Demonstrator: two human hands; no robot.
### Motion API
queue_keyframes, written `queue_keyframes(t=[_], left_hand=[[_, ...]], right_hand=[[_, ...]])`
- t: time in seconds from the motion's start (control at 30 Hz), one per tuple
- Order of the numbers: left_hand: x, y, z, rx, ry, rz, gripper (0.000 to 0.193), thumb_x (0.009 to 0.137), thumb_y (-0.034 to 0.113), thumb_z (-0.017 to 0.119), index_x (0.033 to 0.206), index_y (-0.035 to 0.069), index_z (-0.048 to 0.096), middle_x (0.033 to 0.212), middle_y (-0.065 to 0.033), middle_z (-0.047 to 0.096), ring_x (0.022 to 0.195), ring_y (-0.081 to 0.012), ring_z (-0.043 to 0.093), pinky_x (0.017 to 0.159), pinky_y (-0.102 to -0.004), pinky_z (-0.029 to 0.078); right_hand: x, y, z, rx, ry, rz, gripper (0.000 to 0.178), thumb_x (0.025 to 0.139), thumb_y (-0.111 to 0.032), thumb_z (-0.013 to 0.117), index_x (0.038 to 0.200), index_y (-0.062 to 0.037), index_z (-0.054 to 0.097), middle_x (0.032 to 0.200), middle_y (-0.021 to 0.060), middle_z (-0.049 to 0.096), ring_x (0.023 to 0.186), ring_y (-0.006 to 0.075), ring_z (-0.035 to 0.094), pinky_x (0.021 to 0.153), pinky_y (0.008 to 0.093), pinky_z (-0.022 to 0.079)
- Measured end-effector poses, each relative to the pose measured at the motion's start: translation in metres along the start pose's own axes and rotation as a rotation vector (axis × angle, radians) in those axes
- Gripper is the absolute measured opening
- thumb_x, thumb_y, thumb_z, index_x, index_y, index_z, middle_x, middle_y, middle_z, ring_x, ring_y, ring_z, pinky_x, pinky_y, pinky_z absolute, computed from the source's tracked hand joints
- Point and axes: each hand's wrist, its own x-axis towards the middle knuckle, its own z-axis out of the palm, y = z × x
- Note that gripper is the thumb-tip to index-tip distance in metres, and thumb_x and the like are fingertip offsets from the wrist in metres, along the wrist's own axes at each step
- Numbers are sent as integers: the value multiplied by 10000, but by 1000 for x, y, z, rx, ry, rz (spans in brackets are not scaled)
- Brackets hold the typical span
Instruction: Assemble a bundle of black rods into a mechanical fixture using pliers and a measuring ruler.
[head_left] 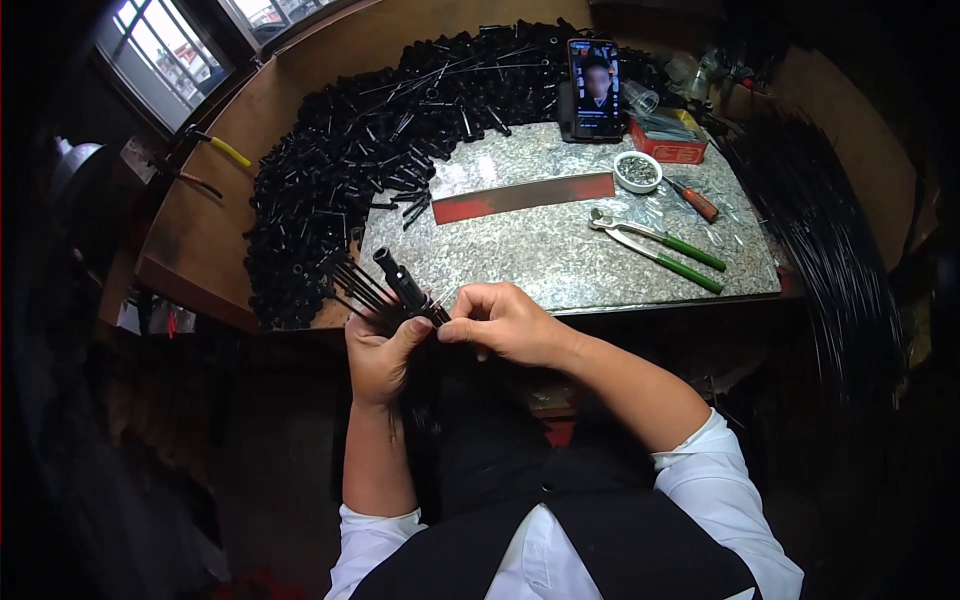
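My left hand (pixel 380 350) is closed around a black tubular part (pixel 405 285) with a wider open end that points up and away from me. Several thin black rods (pixel 350 280) fan out from the same hand, to the left of the tube. My right hand (pixel 505 325) meets it at the tube's lower end, thumb and forefinger pinched together. A thin pale wire-like line shows beside those fingertips; what they grip is too small to make out. Both hands are just in front of the table's near edge.
A heap of black parts (pixel 330 150) covers the left and back of the speckled table (pixel 520 255). On it lie a red-brown strip (pixel 525 198), green-handled pincers (pixel 665 250), a screwdriver (pixel 697 203), a white bowl (pixel 638 172) and a propped phone (pixel 597 95). Long black rods (pixel 825 220) hang at right.
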Motion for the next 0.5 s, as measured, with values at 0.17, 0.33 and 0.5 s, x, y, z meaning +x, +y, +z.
queue_keyframes(t=[0.17, 0.33, 0.5], left_hand=[[6, -2, -22, 22, -169, -45, 250, 762, 14, 733, 999, -10, 654, 909, -44, 668, 826, -120, 612, 776, -259, 483], [14, -5, -21, -36, -290, -106, 278, 755, 9, 730, 1022, -17, 656, 941, -63, 670, 851, -133, 621, 797, -272, 492], [5, -19, 2, -220, -5, -129, 448, 841, 37, 673, 1248, -28, 498, 1041, -80, 625, 929, -155, 612, 849, -286, 488]], right_hand=[[0, -11, -2, -18, -65, 98, 212, 834, -169, 711, 743, -32, 578, 729, 5, 574, 582, 73, 536, 510, 215, 462], [-1, -2, -8, 93, -50, 88, 215, 830, -162, 716, 731, -36, 574, 735, 7, 574, 582, 75, 540, 503, 211, 461], [4, 6, 1, 25, 107, 11, 234, 840, -181, 707, 732, -30, 565, 700, 5, 563, 584, 55, 527, 493, 202, 441]])
